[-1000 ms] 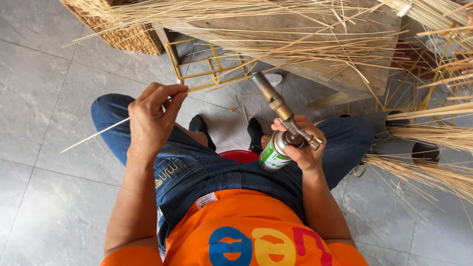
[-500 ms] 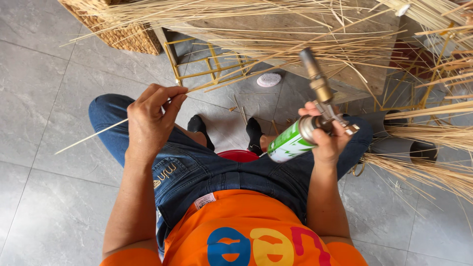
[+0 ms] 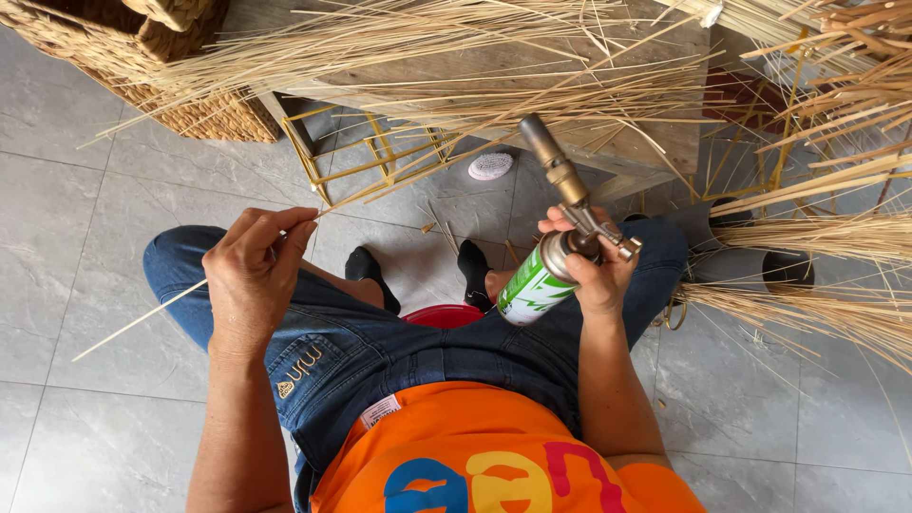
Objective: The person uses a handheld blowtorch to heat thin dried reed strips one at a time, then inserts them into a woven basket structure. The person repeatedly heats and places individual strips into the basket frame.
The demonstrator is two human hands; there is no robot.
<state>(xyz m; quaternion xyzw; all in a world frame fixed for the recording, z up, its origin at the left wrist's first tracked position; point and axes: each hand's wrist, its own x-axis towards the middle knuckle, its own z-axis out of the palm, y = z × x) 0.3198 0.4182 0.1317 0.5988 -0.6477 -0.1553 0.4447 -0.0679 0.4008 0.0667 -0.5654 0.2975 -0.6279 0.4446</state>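
Observation:
My left hand (image 3: 255, 271) pinches a thin pale reed strip (image 3: 142, 319) that runs from lower left up toward the middle. My right hand (image 3: 597, 268) grips a gas torch (image 3: 553, 233): a green and white canister with a brass nozzle pointing up and away toward a spread of reed strips (image 3: 446, 57) lying over a wooden board. The nozzle tip sits just below those strips. I sit on a red stool (image 3: 445, 315), in jeans and an orange shirt, with feet in black socks.
A woven basket (image 3: 142, 66) stands at the top left. A yellow metal frame (image 3: 370, 161) stands under the board. More reed bundles (image 3: 836, 266) fan out on the right over dark pots. A small white round lid (image 3: 490, 166) lies on the grey tiled floor.
My right hand has swung the torch to the right and tilted its nozzle more upright, toward the strips above. My left hand with the strip has stayed about where it was.

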